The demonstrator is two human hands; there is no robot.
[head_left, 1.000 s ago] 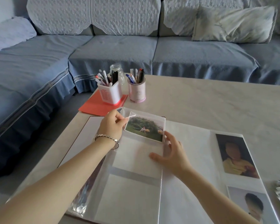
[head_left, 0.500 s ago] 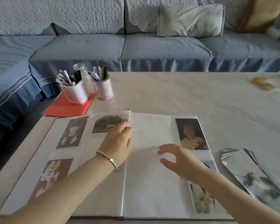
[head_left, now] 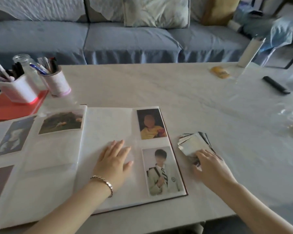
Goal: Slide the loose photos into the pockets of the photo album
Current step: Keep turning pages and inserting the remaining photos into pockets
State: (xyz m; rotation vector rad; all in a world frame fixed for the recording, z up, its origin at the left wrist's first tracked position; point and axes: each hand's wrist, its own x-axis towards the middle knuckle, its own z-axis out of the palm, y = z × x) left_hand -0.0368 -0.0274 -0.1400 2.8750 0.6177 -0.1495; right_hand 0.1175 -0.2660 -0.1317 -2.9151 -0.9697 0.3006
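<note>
The thing I care about is the fanned stack of loose glossy photos (head_left: 193,143). It lies on the pale marble-look table (head_left: 176,92), just beside the right edge of the open, white-paged photo album with the dark red cover (head_left: 108,125).

The right hand (head_left: 210,168) is much the nearer one. The stack sits just beyond its knuckles, away from me and slightly left, and the fingertips reach over the pile's near edge. The fingers curl down onto the pile, but I cannot tell whether they pinch a print (the back of the hand hides the pads). The top print seems to lie askew, its long side diagonal to the album's edge, so I judge it will need a turn before it goes in.

The left hand (head_left: 114,159) lies flat on the right-hand page, fingers straight and close together. It presses the clear sleeve over what looks like an empty pocket, left of the pocketed portrait prints (head_left: 151,124).
</note>
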